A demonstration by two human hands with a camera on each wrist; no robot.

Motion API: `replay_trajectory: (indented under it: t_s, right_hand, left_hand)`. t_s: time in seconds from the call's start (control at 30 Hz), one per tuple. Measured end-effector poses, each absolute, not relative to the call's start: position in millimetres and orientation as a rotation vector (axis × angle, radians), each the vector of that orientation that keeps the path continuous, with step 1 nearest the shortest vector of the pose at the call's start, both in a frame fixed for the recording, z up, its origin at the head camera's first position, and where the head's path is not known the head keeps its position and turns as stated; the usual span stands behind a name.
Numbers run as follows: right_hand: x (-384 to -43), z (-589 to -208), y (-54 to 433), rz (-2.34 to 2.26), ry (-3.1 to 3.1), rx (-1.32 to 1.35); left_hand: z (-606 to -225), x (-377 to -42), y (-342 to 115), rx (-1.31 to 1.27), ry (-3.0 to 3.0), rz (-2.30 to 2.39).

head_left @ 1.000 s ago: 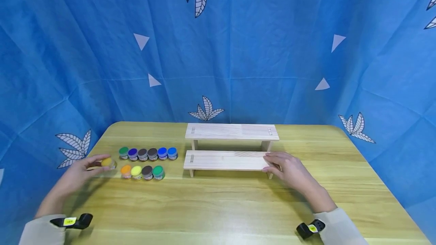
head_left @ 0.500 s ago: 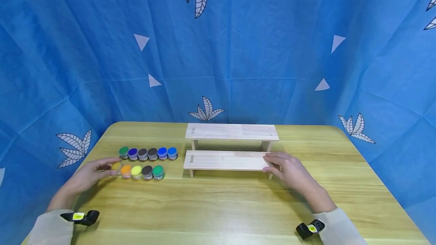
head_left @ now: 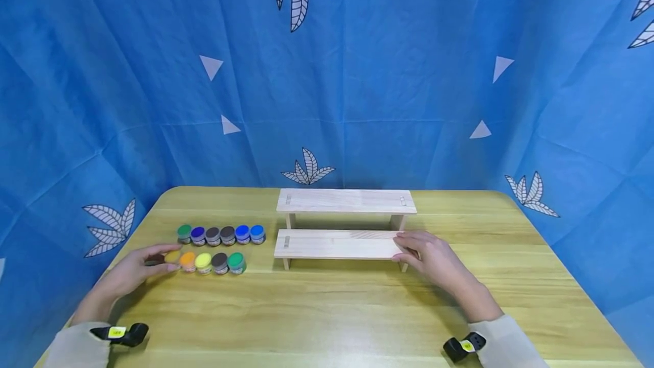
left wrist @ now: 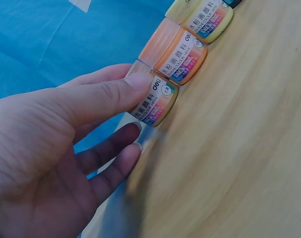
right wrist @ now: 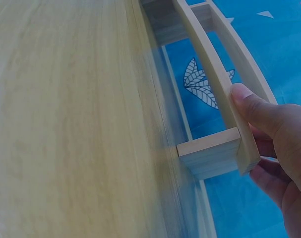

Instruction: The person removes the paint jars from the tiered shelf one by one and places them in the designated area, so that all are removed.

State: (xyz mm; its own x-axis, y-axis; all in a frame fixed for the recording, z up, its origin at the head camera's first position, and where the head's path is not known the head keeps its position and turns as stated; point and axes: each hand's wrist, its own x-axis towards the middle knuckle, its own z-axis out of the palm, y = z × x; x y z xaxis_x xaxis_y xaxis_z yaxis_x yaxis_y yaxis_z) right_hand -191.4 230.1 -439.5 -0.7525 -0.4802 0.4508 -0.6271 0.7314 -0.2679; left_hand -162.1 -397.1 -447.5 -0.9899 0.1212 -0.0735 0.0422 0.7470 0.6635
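My left hand (head_left: 128,271) pinches an ochre paint jar (left wrist: 157,101) between thumb and fingers at the left end of the front row. In the left wrist view this jar touches an orange paint jar (left wrist: 177,52), and a yellow paint jar (left wrist: 210,20) stands beyond. A dark jar (head_left: 220,263) and a green jar (head_left: 237,263) continue that row. At the right end of a two-tier wooden shelf (head_left: 332,244), my right hand (head_left: 431,254) grips the lower board, its thumb lying on the front edge in the right wrist view.
Behind the front row stands a second row of several paint jars, among them a light blue jar (head_left: 258,234). The shelf's upper board (head_left: 347,200) rises behind the lower one. A blue curtain (head_left: 327,72) encloses the back and sides of the wooden table (head_left: 327,311).
My left hand has moved right with the ochre jar, bringing it up beside the orange jar. My right hand stays on the shelf. The head view has tilted slightly.
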Motion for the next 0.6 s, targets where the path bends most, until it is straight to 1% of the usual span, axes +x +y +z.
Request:
replay_trajectory:
  t_s: [0.2, 0.43, 0.6]
  right_hand:
    - [-189, -438, 230, 0.597, -2.603, 0.849]
    - [-191, -437, 228, 0.579, -2.580, 0.864]
    - [-190, -436, 230, 0.567, -2.590, 0.869]
  left_hand:
    - [-446, -160, -398, 0.163, 2.789, 1.099]
    - [-430, -155, -388, 0.051, 2.861, 1.019]
    - [-419, -152, -376, 0.092, 2.927, 1.007]
